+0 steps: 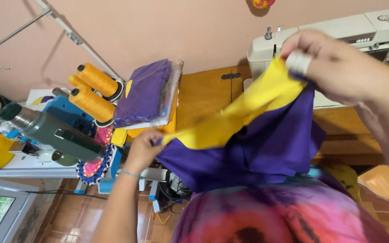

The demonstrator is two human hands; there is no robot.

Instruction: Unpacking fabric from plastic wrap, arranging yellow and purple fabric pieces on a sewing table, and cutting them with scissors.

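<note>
The wooden sewing bench (203, 96) fills the middle of my view, with the cream sewing machine (338, 33) standing on it at the far right against the pink wall. Nearer to me, held up in the air above my tie-dyed lap, hangs the purple fabric (257, 153), bunched and sagging in loose folds below my hands. Along its top edge runs the yellow fabric strip (239, 114), and that is what I am stretching out: its long axis slants from low on the left to high on the right, across the front of the bench.

My right hand (338, 67) is raised in front of the machine, fingers pinched shut on the upper end of the strip where yellow and purple meet; a pale band sits on one fingertip. My left hand (142, 150) is lower and further out, closed in a grip on the strip's other end, just beside the purple edge. So the cloth lies between the two hands, taut along the yellow and slack beneath.

On the bench to the left lies a folded purple cloth in a clear bag (147, 92). Beside it stand three orange thread cones (93, 92), and below those a grey-green flask (50, 130) lies tilted.
</note>
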